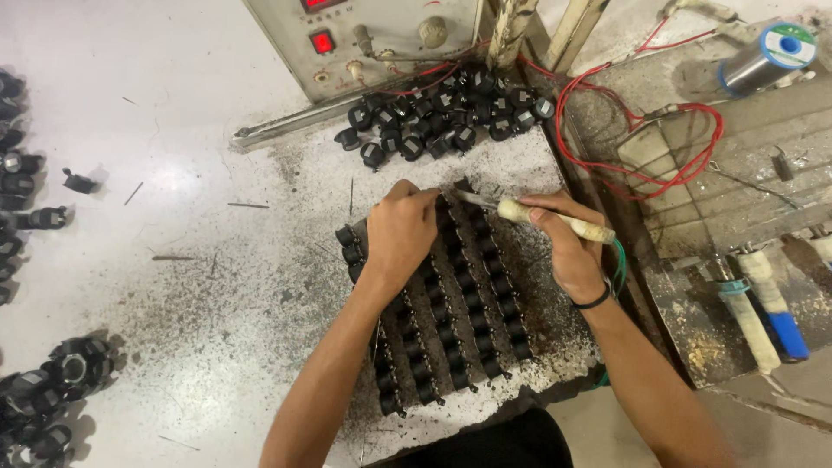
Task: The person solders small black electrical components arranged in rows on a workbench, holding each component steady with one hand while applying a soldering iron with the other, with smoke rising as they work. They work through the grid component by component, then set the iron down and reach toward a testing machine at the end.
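The right hand (568,247) pinches an iron (555,221), tip beside the left hand (400,232), whose grip presses the rack (459,303).

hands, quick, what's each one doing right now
Left hand: curled, palm down, fingers pressing on the rack of small black parts; no clear grip visible.
Right hand: closed around the soldering iron, tip toward the rack.

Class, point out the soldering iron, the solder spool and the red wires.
soldering iron (555,222), head view, on its pale handle.
solder spool (770,54), head view, on its wound side.
red wires (637,172), head view, on the lower loop.
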A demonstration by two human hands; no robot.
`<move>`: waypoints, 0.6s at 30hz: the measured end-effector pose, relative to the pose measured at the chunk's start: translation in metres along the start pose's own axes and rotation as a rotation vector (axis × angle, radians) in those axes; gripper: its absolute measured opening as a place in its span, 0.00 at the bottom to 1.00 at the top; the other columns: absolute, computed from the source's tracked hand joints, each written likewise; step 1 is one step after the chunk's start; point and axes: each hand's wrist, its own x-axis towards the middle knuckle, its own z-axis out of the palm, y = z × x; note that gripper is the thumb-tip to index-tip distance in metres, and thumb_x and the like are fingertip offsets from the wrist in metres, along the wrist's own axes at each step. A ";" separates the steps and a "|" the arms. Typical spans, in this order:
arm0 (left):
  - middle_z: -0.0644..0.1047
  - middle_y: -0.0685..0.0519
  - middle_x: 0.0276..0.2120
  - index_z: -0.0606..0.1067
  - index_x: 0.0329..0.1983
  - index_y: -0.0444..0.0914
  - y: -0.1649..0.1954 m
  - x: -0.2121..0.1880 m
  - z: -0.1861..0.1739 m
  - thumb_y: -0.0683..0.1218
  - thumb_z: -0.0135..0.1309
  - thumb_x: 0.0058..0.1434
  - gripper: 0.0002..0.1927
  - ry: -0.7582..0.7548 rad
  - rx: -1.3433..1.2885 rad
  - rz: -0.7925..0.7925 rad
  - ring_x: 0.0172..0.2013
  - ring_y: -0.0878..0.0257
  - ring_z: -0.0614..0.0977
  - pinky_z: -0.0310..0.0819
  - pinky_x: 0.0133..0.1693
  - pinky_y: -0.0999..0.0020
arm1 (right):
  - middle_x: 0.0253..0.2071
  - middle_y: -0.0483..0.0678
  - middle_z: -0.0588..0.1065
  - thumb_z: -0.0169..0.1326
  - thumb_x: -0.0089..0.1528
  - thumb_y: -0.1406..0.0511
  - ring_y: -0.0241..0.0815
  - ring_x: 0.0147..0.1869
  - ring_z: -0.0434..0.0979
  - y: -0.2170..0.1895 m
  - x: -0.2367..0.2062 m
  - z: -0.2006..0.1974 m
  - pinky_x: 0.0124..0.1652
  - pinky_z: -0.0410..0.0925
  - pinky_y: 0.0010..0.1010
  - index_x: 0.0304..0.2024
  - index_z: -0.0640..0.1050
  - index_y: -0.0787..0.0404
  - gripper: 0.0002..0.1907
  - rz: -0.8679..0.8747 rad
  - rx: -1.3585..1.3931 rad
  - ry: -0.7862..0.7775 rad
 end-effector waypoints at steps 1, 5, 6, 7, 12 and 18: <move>0.79 0.46 0.33 0.85 0.39 0.40 -0.001 -0.001 0.000 0.39 0.58 0.57 0.09 -0.008 -0.004 -0.002 0.28 0.45 0.82 0.78 0.32 0.52 | 0.42 0.52 0.79 0.55 0.65 0.73 0.38 0.46 0.75 0.001 -0.001 0.000 0.49 0.68 0.26 0.47 0.83 0.70 0.10 0.005 0.013 0.004; 0.78 0.45 0.33 0.84 0.38 0.38 0.002 0.005 -0.005 0.40 0.58 0.55 0.09 -0.025 -0.027 0.006 0.29 0.45 0.82 0.78 0.33 0.52 | 0.44 0.52 0.80 0.54 0.65 0.73 0.38 0.48 0.77 0.003 0.000 0.001 0.51 0.69 0.26 0.47 0.83 0.70 0.11 0.004 0.028 0.003; 0.78 0.44 0.33 0.84 0.37 0.38 0.003 0.007 -0.006 0.40 0.58 0.55 0.08 -0.025 -0.035 0.009 0.29 0.44 0.82 0.78 0.33 0.52 | 0.45 0.52 0.80 0.54 0.65 0.73 0.38 0.49 0.77 0.003 0.001 0.001 0.52 0.69 0.27 0.46 0.83 0.70 0.10 0.008 0.031 -0.001; 0.78 0.45 0.33 0.84 0.36 0.38 0.003 0.009 -0.006 0.40 0.58 0.56 0.07 -0.029 -0.032 0.024 0.30 0.44 0.82 0.79 0.34 0.52 | 0.45 0.52 0.80 0.54 0.65 0.73 0.38 0.49 0.78 0.003 0.002 0.001 0.53 0.69 0.27 0.46 0.83 0.70 0.10 0.013 0.033 -0.006; 0.79 0.45 0.33 0.83 0.31 0.38 -0.001 0.016 -0.002 0.41 0.57 0.57 0.05 -0.064 0.003 0.034 0.30 0.42 0.82 0.79 0.35 0.50 | 0.47 0.54 0.81 0.52 0.65 0.74 0.41 0.51 0.81 0.000 0.004 0.002 0.55 0.72 0.29 0.46 0.82 0.70 0.10 0.085 0.080 -0.001; 0.78 0.42 0.33 0.82 0.30 0.36 0.001 0.017 0.001 0.38 0.55 0.57 0.06 -0.119 0.088 0.048 0.29 0.41 0.82 0.80 0.34 0.49 | 0.46 0.54 0.80 0.53 0.66 0.73 0.42 0.48 0.81 0.001 0.000 0.005 0.53 0.74 0.31 0.45 0.82 0.70 0.09 0.074 0.098 0.010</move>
